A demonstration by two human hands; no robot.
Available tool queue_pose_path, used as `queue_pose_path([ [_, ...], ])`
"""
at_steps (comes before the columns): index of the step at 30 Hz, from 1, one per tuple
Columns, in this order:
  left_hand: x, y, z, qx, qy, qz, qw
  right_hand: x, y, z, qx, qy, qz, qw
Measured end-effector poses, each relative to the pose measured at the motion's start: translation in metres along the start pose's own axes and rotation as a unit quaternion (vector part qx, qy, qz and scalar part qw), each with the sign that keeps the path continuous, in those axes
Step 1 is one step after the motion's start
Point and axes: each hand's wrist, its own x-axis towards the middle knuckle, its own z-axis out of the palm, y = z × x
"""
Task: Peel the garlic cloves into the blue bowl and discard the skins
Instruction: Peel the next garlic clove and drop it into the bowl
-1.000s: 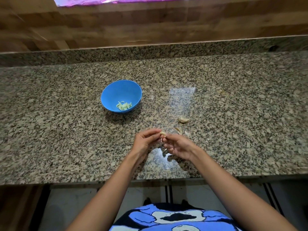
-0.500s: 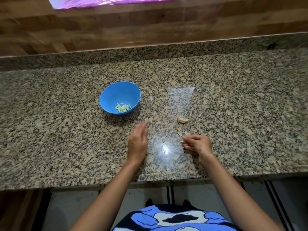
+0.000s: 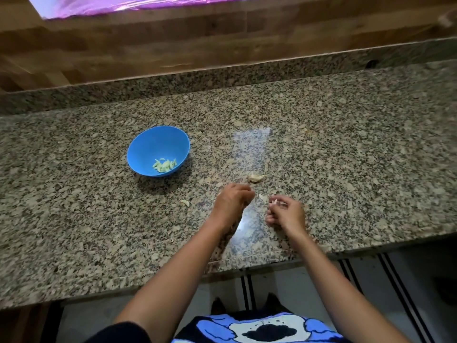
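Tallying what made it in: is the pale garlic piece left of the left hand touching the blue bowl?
Apart. The head view shows bare counter between the pale garlic piece and the blue bowl.

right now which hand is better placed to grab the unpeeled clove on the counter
Left. The left hand is closest to the unpeeled clove; the right hand pinches a white scrap.
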Motion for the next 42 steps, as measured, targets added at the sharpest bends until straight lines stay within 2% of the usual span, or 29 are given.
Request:
queue_pose_path([
  [4, 0.004, -0.005, -0.003, 0.016, -0.003, -0.013, 1.0, 0.004, -0.008, 0.007, 0.042, -0.035, 0.022, 0.998],
  [7, -0.001, -0.007, -0.002, -0.044, 0.037, -0.051, 0.997, 0.006, -0.013, 0.013, 0.082, -0.055, 0.035, 0.994],
  [10, -0.006, -0.005, -0.001, -0.109, 0.055, -0.074, 0.99, 0.005, -0.016, 0.017, 0.073, -0.087, 0.017, 0.993],
  [14, -0.008, 0.0, -0.007, -0.103, 0.048, -0.08, 0.99, 0.002, -0.021, 0.023, 0.08, -0.118, -0.013, 0.99],
  [17, -0.008, 0.003, -0.01, -0.134, 0.037, -0.094, 0.986, 0.004, -0.02, 0.025, 0.036, -0.109, -0.055, 0.992],
  [21, -0.003, -0.003, -0.014, -0.235, 0.054, -0.176, 0.954, 0.009, -0.014, 0.025, -0.003, -0.074, -0.084, 0.994],
  [24, 0.008, -0.013, -0.02, -0.213, 0.084, -0.209, 0.951, 0.012, -0.007, 0.02, -0.012, -0.051, -0.078, 0.996],
  [29, 0.016, -0.004, -0.024, -0.259, -0.024, -0.187, 0.947, 0.012, -0.011, 0.019, 0.01, -0.061, -0.067, 0.996],
  [32, 0.012, 0.003, -0.019, -0.324, -0.056, -0.182, 0.927, 0.012, -0.017, 0.022, 0.03, -0.091, -0.068, 0.993],
  [36, 0.008, 0.004, -0.018, -0.392, -0.056, -0.227, 0.89, 0.016, -0.017, 0.023, -0.031, -0.088, -0.086, 0.992],
  [39, 0.007, 0.004, -0.018, -0.446, 0.001, -0.275, 0.852, 0.019, -0.015, 0.023, -0.073, -0.056, -0.097, 0.991],
  [40, 0.008, 0.001, -0.02, -0.433, 0.031, -0.281, 0.856, 0.019, -0.014, 0.022, -0.064, -0.053, -0.091, 0.992],
  [42, 0.012, -0.009, -0.023, -0.311, 0.079, -0.258, 0.911, 0.017, -0.011, 0.017, -0.03, -0.043, -0.072, 0.996],
])
